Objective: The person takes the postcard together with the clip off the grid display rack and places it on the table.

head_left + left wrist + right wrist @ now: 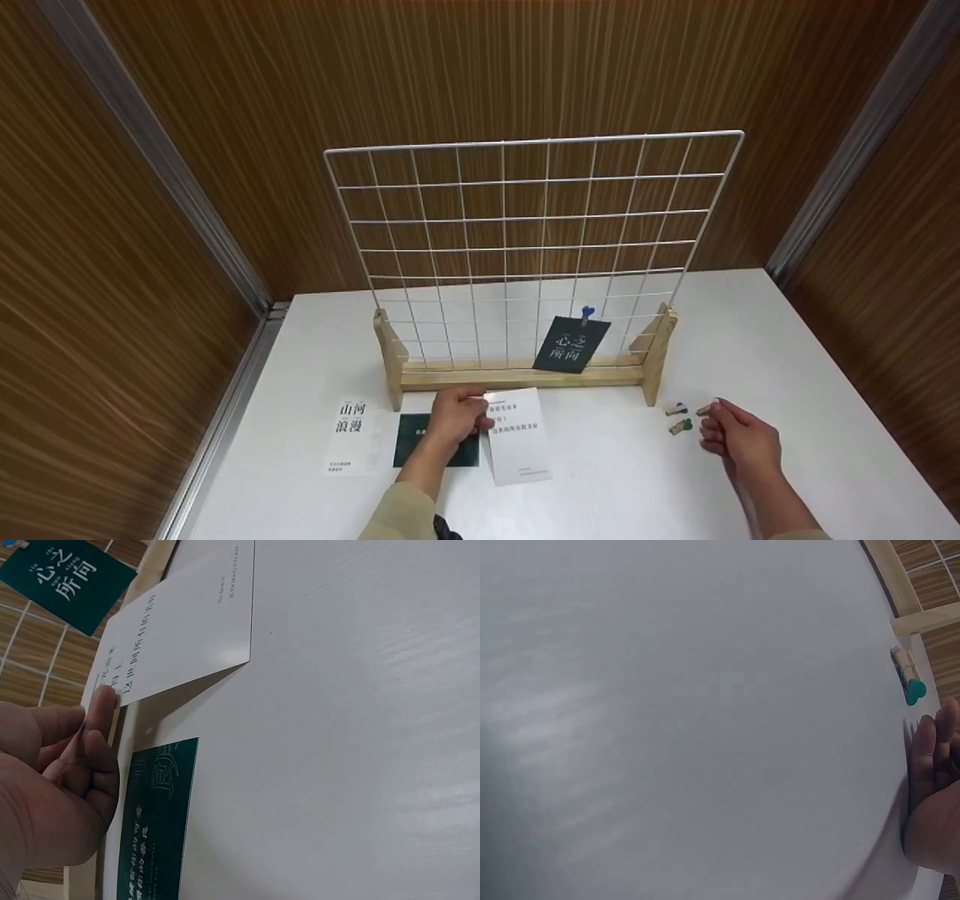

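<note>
My left hand (454, 421) pinches the upper left edge of a white card (519, 442) printed with dark characters. In the left wrist view, thumb and fingers grip that card's corner, and its near part is tilted off the table. A small wooden clothespin (703, 410) sits between the thumb and forefinger of my right hand (744, 442); most of it is hidden. Beside that hand lie a clothespin with a green heart (680, 427) and one with a blue heart (676, 409). Partly under my left arm is a dark green card (409, 439).
A white wire grid (504, 182) stands upright on a wooden base (517, 381). One dark green card (574, 345) hangs low on it from a blue-heart clothespin (587, 313). Another white card (349, 442) lies flat at the left. Wood-grain walls (450, 67) surround the white table (622, 480).
</note>
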Motion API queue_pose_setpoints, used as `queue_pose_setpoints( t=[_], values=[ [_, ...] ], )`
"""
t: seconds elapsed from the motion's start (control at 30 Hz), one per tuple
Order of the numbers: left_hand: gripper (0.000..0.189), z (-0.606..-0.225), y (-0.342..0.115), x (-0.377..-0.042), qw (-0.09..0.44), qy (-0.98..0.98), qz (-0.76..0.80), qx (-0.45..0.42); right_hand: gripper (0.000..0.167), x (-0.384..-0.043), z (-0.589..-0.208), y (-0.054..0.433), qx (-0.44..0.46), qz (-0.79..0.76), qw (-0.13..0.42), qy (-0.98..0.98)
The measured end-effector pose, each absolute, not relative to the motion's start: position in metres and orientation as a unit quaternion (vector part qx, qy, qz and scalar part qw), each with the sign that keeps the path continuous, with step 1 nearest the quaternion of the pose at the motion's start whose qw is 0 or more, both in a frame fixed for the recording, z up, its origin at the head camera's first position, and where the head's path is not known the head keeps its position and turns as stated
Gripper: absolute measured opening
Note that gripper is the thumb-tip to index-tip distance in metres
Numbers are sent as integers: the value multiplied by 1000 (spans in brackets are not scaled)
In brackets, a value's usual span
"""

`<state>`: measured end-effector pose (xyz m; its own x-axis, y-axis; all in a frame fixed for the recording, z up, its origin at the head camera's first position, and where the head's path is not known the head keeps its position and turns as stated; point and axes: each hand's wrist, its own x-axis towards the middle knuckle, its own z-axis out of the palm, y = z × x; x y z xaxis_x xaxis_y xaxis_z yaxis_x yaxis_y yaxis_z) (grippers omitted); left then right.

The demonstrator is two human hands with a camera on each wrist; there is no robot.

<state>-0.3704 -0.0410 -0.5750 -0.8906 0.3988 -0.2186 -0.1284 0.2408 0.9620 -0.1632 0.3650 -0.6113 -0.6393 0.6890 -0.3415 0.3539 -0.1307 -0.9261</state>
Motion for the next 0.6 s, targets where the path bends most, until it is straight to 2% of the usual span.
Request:
queue_pose_setpoints(
  t=[0.6],
  values=[
    [39, -575, -38, -368, 218, 743, 627, 88, 52, -165, -607, 361, -416, 648, 146, -622]
  ],
)
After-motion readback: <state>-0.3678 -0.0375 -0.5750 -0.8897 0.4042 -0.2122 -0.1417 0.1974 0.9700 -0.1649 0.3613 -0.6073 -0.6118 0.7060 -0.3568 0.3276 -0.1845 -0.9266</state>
